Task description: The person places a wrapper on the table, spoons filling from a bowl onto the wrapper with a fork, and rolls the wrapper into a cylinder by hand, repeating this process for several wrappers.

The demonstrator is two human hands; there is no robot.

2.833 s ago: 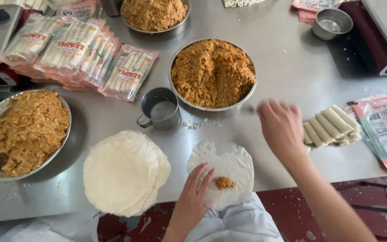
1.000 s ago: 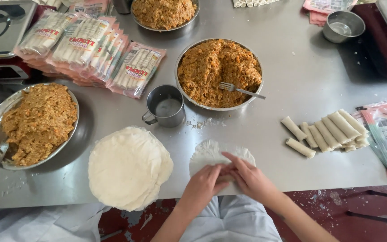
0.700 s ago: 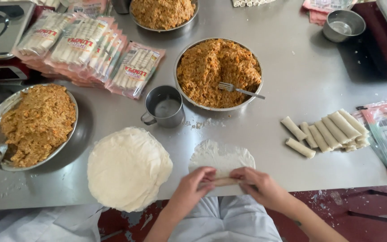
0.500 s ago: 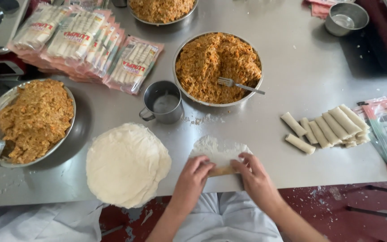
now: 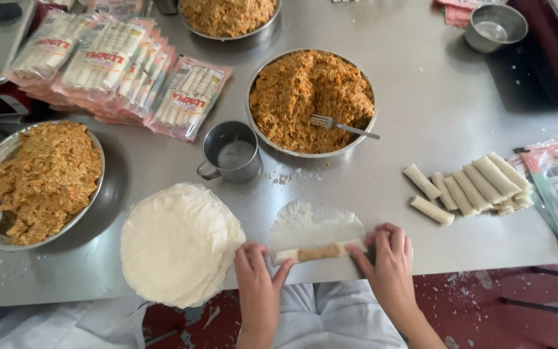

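My left hand, right hand pinch one wrapper roll; seven finished rolls; three filling bowls; mug holds liquid

Open steel counter at 1 o'clock from the half-rolled wrapper, running up past the filling bowl. Blocked at 11 o'clock by metal mug, at 9 by wrapper stack, at 3 by finished rolls. Narrow lane between mug and bowl. Fork jutting over bowl rim.
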